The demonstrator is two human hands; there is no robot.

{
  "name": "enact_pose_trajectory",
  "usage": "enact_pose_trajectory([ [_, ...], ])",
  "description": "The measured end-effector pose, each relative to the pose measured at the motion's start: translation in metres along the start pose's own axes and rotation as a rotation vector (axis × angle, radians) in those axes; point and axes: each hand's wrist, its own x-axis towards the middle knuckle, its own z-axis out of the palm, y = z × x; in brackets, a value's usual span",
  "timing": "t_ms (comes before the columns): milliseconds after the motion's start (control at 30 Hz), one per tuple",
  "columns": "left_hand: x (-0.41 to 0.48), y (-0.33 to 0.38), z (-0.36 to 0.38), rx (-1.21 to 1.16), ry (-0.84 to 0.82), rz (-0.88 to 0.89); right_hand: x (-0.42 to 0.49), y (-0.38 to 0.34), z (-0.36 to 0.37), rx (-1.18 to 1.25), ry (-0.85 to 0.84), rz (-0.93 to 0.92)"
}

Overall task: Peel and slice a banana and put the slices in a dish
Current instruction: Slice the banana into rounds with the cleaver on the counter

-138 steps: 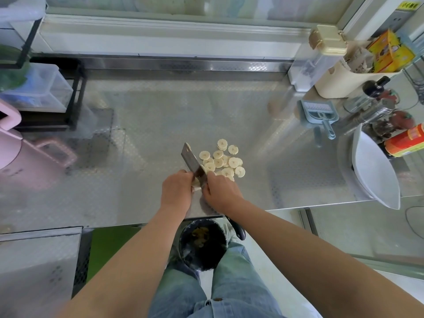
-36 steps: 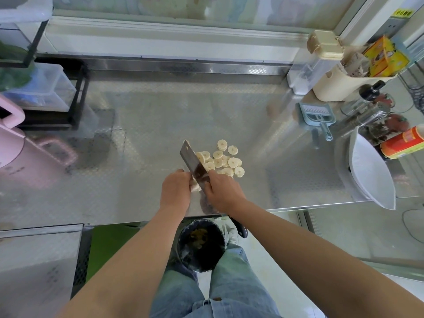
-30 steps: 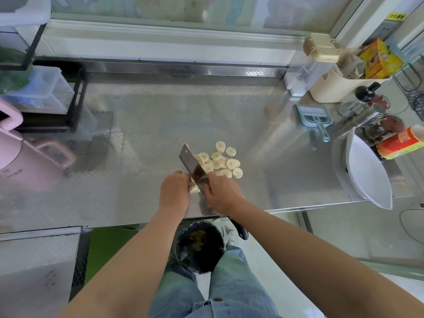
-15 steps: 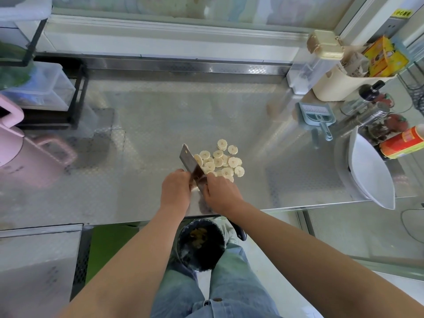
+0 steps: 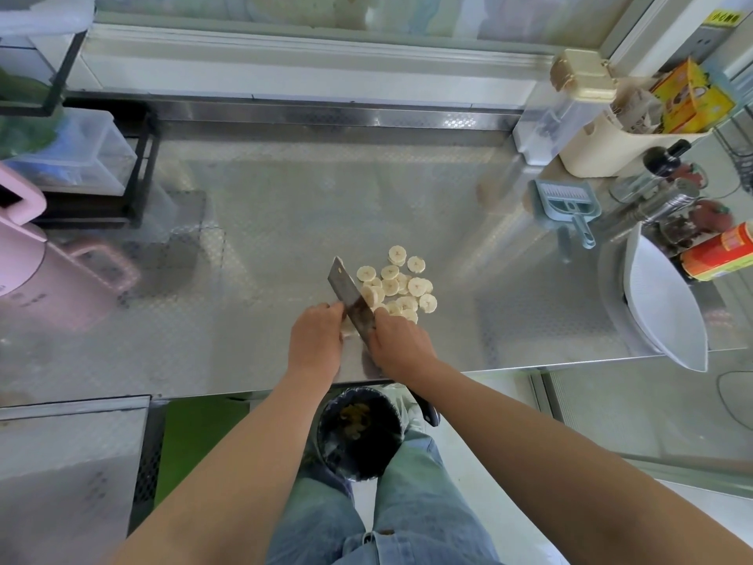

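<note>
Right hand (image 5: 397, 344) fingers wrapped tight round the cleaver (image 5: 351, 297) grip, blade angled up-left, edge down on the steel counter (image 5: 252, 254); left hand (image 5: 315, 340) curled close, fingertips pinching the last stub of banana (image 5: 347, 329) just left of the blade, stub mostly hidden; both hands nearly touching at the blade. Cut banana slices (image 5: 397, 285) lie in a loose pile on the counter just right of & beyond the blade, a few overlapping. White dish (image 5: 660, 303) sits tilted at the counter's right edge, well apart from the slices, nothing in it as far as visible. Blue scraper (image 5: 564, 203) far right; pink kettle (image 5: 28, 258) at left; dark bin (image 5: 360, 432) below the near counter edge, between the knees.
</note>
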Motion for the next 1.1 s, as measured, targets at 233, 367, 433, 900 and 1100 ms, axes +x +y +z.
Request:
enact_pose_trajectory([
  [233,0.002,0.01,0.002,0.047,0.002,-0.02,-0.006,0.004,-0.016,0.052,0.067,-0.062],
  [367,0.001,0.008,0.001,0.055,-0.003,-0.02,-0.006,0.002,-0.02,0.049,0.074,-0.085],
  [433,0.001,0.008,0.001,0.033,-0.003,-0.02,-0.006,0.001,-0.018,0.048,0.06,-0.085],
  [900,0.002,0.007,0.001,0.014,-0.01,0.001,-0.004,-0.001,-0.014,0.025,0.028,-0.044],
  [1100,0.001,0.005,0.002,-0.011,-0.013,0.001,-0.003,-0.005,-0.002,-0.006,-0.054,-0.023],
])
